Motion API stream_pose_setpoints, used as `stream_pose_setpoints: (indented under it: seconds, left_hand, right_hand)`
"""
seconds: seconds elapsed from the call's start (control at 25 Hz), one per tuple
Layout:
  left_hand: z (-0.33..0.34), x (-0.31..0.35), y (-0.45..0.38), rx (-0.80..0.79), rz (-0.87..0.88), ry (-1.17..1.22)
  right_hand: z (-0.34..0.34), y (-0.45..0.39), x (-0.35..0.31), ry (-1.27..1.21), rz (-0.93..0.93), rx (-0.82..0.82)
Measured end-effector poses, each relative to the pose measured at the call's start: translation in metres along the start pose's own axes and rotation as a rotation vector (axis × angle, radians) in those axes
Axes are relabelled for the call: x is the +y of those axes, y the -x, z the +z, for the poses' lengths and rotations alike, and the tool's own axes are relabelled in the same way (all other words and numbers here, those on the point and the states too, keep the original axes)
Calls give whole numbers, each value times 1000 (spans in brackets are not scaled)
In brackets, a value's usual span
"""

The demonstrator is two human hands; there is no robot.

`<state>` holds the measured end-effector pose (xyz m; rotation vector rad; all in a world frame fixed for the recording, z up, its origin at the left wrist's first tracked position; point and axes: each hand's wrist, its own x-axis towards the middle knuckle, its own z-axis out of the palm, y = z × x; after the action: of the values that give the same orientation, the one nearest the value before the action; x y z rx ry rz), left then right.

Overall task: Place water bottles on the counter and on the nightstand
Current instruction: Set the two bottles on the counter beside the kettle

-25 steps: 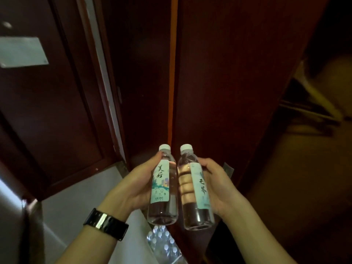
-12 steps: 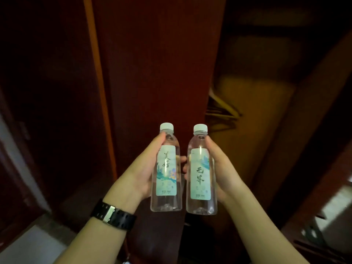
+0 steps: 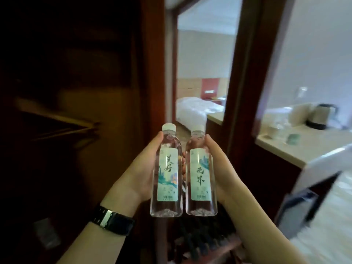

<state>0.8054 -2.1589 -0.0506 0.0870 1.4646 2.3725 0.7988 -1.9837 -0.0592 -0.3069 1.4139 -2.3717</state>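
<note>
I hold two clear water bottles upright side by side in front of me, both with white caps and pale green labels. My left hand (image 3: 140,170), with a black watch on the wrist, grips the left bottle (image 3: 167,172). My right hand (image 3: 222,168) grips the right bottle (image 3: 201,176). The two bottles nearly touch. A pale counter (image 3: 297,149) lies at the right, beyond a dark wooden post. Far off through the doorway a small nightstand (image 3: 217,101) stands beside a white bed (image 3: 192,109).
A metal kettle (image 3: 322,116), glasses and a small green item stand on the counter. An open dark wardrobe (image 3: 66,111) with a hanger fills the left. A dark wooden post (image 3: 245,82) divides doorway and counter. A white surface (image 3: 333,187) lies at the lower right.
My view has swung to the right, from the dark wardrobe to the doorway, bed and counter. Both hands keep the same grip on the bottles, held upright in front of me.
</note>
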Motion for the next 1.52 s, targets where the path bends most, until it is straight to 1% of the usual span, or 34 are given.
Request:
stream_pose_setpoints:
  seconds: [0.08, 0.16, 0.28, 0.36, 0.48, 0.56, 0.6, 0.76, 0.84, 0.92, 1.04, 1.2, 1.36, 1.48, 1.52]
  left_hand:
    - [71, -22, -47, -126, -57, -31]
    - [131, -47, -90, -247, -75, -18]
    - [228, -87, -146, -375, -94, -66]
    - [287, -116, -183, -463, -99, -101]
    - [360, -151, -234, -520, -145, -172]
    - [404, -173, -266, -541, -181, -194]
    - [422, -182, -280, -556, -202, -212]
    - [483, -210, -343, -638, -269, -221]
    - [508, -220, -379, -679, -273, -215]
    - [532, -227, -417, -735, -216, -214]
    - [574, -230, -469, -785, -139, -252]
    - [634, -244, -536, -871, -93, -361]
    - [693, -271, -597, -880, -100, -432]
    - [734, -297, -641, -870, -108, -457]
    - [748, -308, -658, -840, -98, -465]
  right_hand:
    - [-65, 30, -36, -34, -107, 106]
    - [-122, 59, -69, -61, -196, 173]
    - [-214, 105, -116, -49, -310, 282]
    - [-270, 137, -145, -59, -359, 311]
    - [-326, 180, -183, -50, -432, 336]
    - [-363, 201, -205, 3, -475, 437]
    - [-381, 207, -214, 19, -492, 474]
    - [-462, 207, -245, 3, -561, 456]
    - [-501, 198, -259, 19, -571, 486]
    - [-540, 184, -276, 4, -574, 501]
    - [-587, 169, -309, -89, -584, 519]
    - [-645, 166, -347, -140, -616, 631]
    - [-719, 168, -383, -202, -618, 679]
    - [-792, 168, -409, -189, -596, 617]
    - [-826, 166, -417, -150, -573, 605]
